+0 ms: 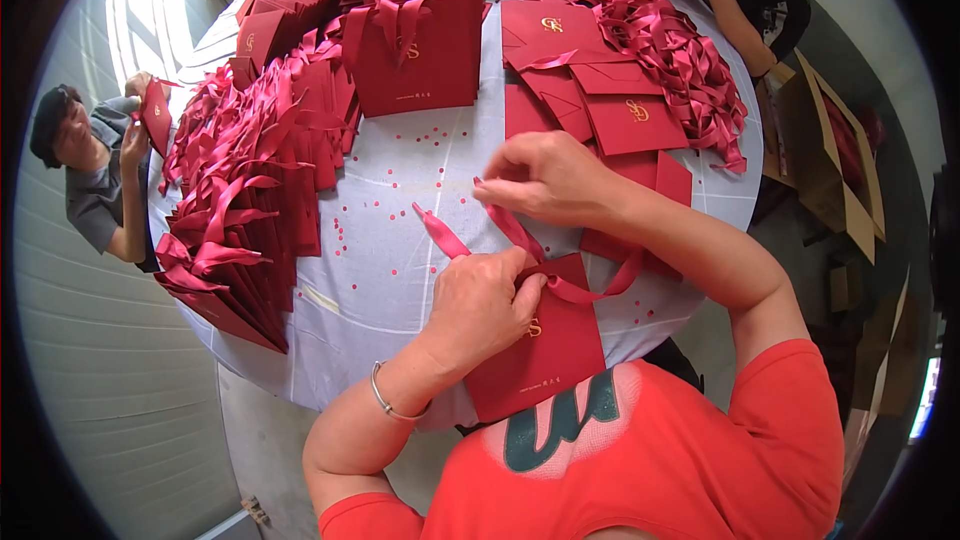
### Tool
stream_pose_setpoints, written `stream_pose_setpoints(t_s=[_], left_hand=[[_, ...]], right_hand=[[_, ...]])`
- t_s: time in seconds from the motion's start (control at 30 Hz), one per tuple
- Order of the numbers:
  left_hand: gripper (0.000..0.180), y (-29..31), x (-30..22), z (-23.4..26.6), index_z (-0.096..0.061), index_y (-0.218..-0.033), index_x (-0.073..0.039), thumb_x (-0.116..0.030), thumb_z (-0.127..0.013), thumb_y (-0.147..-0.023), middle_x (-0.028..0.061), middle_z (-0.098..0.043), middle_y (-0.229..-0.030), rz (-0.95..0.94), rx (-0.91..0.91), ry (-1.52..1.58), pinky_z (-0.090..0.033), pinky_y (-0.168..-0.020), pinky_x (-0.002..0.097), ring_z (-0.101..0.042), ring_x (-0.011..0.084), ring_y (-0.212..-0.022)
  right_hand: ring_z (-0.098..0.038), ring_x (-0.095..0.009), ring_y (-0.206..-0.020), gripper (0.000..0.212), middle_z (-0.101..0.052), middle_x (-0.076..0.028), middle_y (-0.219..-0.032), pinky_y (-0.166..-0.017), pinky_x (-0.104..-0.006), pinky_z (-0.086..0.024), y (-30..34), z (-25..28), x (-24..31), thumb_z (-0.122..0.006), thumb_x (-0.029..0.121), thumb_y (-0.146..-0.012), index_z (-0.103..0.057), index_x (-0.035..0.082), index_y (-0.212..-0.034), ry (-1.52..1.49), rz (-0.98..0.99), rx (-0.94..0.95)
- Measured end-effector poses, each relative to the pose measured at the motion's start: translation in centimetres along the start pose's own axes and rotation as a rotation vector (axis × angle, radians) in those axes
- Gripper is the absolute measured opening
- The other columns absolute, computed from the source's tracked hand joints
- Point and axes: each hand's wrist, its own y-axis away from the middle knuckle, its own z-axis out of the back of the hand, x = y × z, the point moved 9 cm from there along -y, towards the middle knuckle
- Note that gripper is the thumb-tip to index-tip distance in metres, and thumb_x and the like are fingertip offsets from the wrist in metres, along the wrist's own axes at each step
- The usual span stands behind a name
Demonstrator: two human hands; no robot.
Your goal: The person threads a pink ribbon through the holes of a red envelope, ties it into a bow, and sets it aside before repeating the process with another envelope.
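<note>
A flat red paper gift bag [545,350] with gold print lies at the table's near edge, close against my body. My left hand [480,305] is closed over the bag's top edge, thumb pressed on a pink-red ribbon, whose loose end [440,230] sticks out beyond the knuckles. My right hand [545,175] is raised a little farther off and to the right, fingertips pinching the end of a ribbon [515,230] that runs back to the bag. Another stretch of ribbon [605,285] loops out over the bag's right side.
Rows of red bags with ribbons [240,190] fan along the left. A stack of bags [420,50] stands at the back, and flat bags [630,110] lie on the right. Small red dots dot the white tablecloth [380,160]. Two co-workers sit across; cardboard boxes [835,150] stand right.
</note>
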Motion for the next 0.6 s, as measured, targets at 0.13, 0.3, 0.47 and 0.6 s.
stream_pose_setpoints(t_s=[0.13,0.3,0.47,0.6], left_hand=[[0.017,0.0,0.1,0.4,-0.070,-0.085,-0.003,-0.020,-0.071,-0.084,0.0170,-0.068,-0.071,0.032,-0.011,-0.005,-0.052,-0.062,0.0443,-0.068,0.0354,-0.067],[0.019,0.0,0.3,0.2,-0.070,-0.082,-0.004,-0.022,-0.070,-0.083,0.0167,-0.067,-0.067,0.036,-0.042,0.014,-0.053,-0.061,0.0449,-0.068,0.0353,-0.064],[0.019,0.1,0.4,0.3,-0.071,-0.082,-0.005,-0.024,-0.071,-0.082,0.0155,-0.068,-0.068,0.068,-0.070,-0.024,-0.053,-0.060,0.0434,-0.068,0.0339,-0.064],[0.020,0.2,0.3,0.2,-0.069,-0.081,-0.005,-0.025,-0.070,-0.081,0.0154,-0.067,-0.065,0.055,-0.117,-0.078,-0.053,-0.060,0.0443,-0.067,0.0339,-0.061]], right_hand=[[-0.063,-0.026,-0.077,0.026,-0.063,-0.009,-0.083,-0.067,-0.0378,-0.051,6.6,1.7,3.2,-0.083,0.025,-0.074,-0.067,0.005,-0.078,0.184,0.233,0.095],[-0.057,-0.030,-0.097,0.025,-0.060,-0.010,-0.100,-0.083,-0.0415,-0.047,11.5,1.6,4.3,-0.085,0.014,-0.065,-0.065,0.008,-0.077,0.347,0.272,0.113],[-0.064,-0.021,-0.081,0.015,-0.066,-0.011,-0.092,-0.070,-0.0308,-0.049,11.8,3.9,4.1,-0.079,0.004,-0.076,-0.064,0.005,-0.080,0.095,-0.004,0.090],[-0.063,-0.013,-0.077,0.015,-0.068,-0.009,-0.083,-0.068,-0.0265,-0.049,12.1,3.6,4.2,-0.075,-0.002,-0.079,-0.068,-0.002,-0.092,-0.702,-0.247,0.219]])
